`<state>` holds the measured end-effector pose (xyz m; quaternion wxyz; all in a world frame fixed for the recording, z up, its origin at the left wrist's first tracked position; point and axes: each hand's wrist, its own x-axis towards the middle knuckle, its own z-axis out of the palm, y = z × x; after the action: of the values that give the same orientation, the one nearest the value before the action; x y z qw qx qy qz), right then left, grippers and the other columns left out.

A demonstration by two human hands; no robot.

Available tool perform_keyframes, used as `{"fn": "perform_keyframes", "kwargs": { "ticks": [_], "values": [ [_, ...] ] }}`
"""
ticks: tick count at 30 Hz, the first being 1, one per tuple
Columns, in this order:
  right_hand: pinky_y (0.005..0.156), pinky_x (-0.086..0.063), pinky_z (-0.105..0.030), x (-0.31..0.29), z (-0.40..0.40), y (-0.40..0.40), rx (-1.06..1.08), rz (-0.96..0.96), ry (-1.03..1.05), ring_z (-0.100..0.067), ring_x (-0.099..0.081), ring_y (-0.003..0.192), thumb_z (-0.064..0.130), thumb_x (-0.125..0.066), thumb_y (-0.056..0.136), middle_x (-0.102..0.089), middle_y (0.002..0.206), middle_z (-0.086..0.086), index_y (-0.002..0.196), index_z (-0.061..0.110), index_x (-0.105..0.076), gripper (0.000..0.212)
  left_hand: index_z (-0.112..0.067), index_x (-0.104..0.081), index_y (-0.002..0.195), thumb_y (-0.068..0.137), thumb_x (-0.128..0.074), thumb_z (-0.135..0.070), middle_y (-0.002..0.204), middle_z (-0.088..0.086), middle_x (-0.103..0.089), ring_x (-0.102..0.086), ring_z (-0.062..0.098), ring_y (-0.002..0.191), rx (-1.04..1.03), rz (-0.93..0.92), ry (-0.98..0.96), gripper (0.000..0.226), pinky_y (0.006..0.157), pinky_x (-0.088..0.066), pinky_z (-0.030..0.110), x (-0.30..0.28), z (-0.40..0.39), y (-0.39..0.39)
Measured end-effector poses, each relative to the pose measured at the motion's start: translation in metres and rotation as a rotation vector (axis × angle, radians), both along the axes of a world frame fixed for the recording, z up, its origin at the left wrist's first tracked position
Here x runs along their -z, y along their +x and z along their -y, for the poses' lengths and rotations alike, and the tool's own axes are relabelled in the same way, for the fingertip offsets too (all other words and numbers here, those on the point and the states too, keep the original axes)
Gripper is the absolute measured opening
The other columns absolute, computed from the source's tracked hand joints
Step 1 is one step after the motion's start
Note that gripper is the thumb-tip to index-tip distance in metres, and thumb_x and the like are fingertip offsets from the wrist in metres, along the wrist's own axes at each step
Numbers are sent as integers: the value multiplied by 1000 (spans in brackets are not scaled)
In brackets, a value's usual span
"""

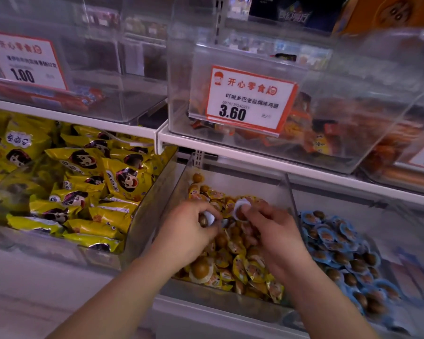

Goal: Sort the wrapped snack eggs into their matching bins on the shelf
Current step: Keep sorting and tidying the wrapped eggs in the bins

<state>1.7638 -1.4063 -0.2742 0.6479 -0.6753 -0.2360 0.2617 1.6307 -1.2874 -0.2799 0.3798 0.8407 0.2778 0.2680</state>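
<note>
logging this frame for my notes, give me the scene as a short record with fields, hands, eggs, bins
left hand: left hand grips a wrapped egg with a pale wrapper
right hand: right hand pinches another wrapped egg
middle bin: yellow-wrapped eggs bin, both hands over it
right bin: blue-wrapped eggs
left bin: yellow snack packs
upper shelf: price tag reading 3.60

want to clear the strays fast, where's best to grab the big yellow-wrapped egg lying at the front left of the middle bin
Take the yellow-wrapped brown egg by its rounded dome, coming straight down from above. It lies dome-up on the pile by the clear plastic middle bin's front wall, and its flat foil rim is tucked among neighbouring packets, so the rim probably gives a poor grip.
</note>
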Motion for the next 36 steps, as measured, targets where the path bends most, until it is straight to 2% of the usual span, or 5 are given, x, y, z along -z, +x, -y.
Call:
{"fn": "perform_keyframes", "kwargs": {
  "ticks": [7, 15, 25, 30, 36],
  "values": [
    [41, -41, -25, -10, 23, -26, -88, -932, 302, -20, -53, 55, 32, -50, 94, -61, 77, -12, 100, 6, -64, 30, -8, -75, 90, 83, -73, -9, 70, 7, -70, -62, 8, 54, 45, 536, -846, 8, 48, -46, 18, -29, 40, 22],
    [90, -56, -36, -26, 40, -27, -149, -994, 330, -26, -73, 103, 58, -56, 90, -74, 113, -14, 104, 12, -80, 54, -23, -63, 106, 101, -35, -47, 104, -11, -57, -56, 10, 94, 87, 230, 494, 37, 79, -43, 26, -14, 70, 41],
    [77, -60, -45, -44, 99, 15, 174, -235, 390, -33, -72, 85, 21, -74, 81, -73, 98, -24, 105, 5, -72, 29, -31, -8, 158, 103, -24, -57, 164, -19, -11, -11, 4, 150, 517, 289, 238, 64, 116, -11, 16, -25, 121, 66],
    [90, -57, -50, -47, 166, 81, 171, 266, -159, -19, -74, 91, 37, -74, 82, -78, 90, -4, 95, 16, -77, 25, -39, -41, 145, 103, -36, -47, 150, -25, -38, -34, 1, 141, 396, 274, 274, 43, 113, -34, 28, -2, 94, 67],
    [98, -52, -43, -11, 215, 117, 395, 209, -204, -19, -73, 94, 40, -59, 95, -79, 88, -2, 80, 21, -81, 33, -44, -51, 132, 98, -32, -55, 136, -20, -48, -46, 8, 128, 300, -77, 285, 40, 104, -40, 34, 24, 47, 75]
  ]
}}
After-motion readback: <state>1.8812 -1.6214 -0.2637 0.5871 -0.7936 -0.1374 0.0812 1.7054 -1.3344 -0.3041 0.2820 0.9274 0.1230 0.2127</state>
